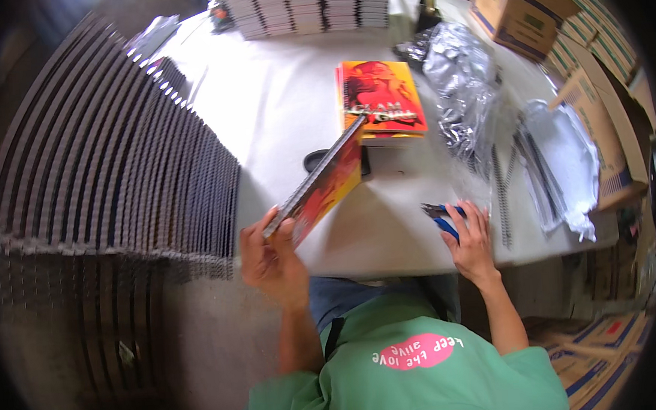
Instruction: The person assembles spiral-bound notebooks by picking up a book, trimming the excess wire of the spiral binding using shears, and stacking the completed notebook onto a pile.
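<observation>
My left hand [275, 262] grips a spiral-bound notebook [327, 186] by its near end. The notebook is tilted up on edge, its spine on top and its red and yellow cover facing right. Over the table's front right, my right hand [473, 245] is closed around the blue handles of small pliers [449, 218], jaws pointing left. Beyond the held notebook lies a short stack of notebooks [382, 100] with red, orange and yellow covers. A black object [314, 159], partly hidden by the held notebook, sits beside that stack.
Tall rows of spiral-bound notebooks [115, 158] fill the left side. More stacks [305, 7] stand at the back of the white table [276, 88]. To the right are crumpled clear plastic [459, 84], loose spiral coils [503, 202], a white bag [569, 164] and open cardboard boxes [519, 13].
</observation>
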{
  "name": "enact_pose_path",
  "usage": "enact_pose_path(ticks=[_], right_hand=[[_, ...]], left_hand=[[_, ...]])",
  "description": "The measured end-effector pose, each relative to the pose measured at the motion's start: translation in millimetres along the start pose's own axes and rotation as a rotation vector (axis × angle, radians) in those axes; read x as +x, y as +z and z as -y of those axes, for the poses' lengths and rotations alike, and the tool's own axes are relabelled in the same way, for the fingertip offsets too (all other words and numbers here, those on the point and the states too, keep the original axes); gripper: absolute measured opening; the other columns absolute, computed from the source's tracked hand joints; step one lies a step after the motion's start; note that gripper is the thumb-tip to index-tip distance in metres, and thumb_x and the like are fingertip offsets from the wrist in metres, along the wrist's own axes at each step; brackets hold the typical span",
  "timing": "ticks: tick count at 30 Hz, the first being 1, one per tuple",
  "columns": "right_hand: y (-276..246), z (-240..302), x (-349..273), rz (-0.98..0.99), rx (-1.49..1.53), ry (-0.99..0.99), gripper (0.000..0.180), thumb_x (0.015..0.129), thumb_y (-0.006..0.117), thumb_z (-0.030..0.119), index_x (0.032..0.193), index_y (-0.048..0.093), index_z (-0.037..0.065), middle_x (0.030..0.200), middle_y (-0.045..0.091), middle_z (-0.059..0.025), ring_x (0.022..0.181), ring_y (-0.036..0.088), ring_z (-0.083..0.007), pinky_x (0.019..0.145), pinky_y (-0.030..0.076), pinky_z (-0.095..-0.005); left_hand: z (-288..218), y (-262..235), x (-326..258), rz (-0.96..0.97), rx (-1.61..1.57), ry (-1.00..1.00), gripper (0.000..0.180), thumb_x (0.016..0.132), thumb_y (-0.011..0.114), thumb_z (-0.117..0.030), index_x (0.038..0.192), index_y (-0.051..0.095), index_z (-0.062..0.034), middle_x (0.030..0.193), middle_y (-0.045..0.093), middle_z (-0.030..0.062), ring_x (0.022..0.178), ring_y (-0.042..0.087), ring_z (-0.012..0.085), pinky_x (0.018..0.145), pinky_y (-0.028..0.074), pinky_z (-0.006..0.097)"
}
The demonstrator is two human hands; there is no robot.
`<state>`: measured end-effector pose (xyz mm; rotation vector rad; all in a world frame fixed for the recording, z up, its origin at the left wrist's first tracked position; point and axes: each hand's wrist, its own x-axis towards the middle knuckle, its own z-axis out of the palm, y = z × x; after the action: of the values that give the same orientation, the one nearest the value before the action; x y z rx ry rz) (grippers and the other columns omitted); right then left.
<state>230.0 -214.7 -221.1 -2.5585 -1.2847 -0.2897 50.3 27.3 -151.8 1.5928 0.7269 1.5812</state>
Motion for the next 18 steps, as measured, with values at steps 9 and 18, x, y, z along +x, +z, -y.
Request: enact_pose_path(ticks=[9,18], right_hand=[[-72.4,97.6,37.6,-0.166,0.63,-0.157,0.049,0.084,0.063,0.028,0.13,0.05,0.019,0.108,0.046,-0.0131,0.099,0.047,-0.0262,0.088,0.032,-0.0416],[-96.8,149.9,63.0,-0.148,0.496,-0.346,0.043,0.083,0.063,0.028,0.125,0.056,0.03,0.113,0.041,-0.0129,0.108,0.04,-0.0286,0.096,0.026,-0.0489]], left_hand=[[-6.8,3.0,-4.8,0.017,0.203,0.333,0.024,0.081,0.065,-0.003,0.105,0.065,0.0015,0.079,0.055,0.0053,0.067,0.052,0.0104,0.056,0.042,0.022],[-17.6,4.8,-13.7,0.019,0.189,0.266,0.033,0.081,0.063,0.003,0.113,0.063,-0.0032,0.079,0.051,0.004,0.065,0.046,0.0122,0.056,0.039,0.024]])
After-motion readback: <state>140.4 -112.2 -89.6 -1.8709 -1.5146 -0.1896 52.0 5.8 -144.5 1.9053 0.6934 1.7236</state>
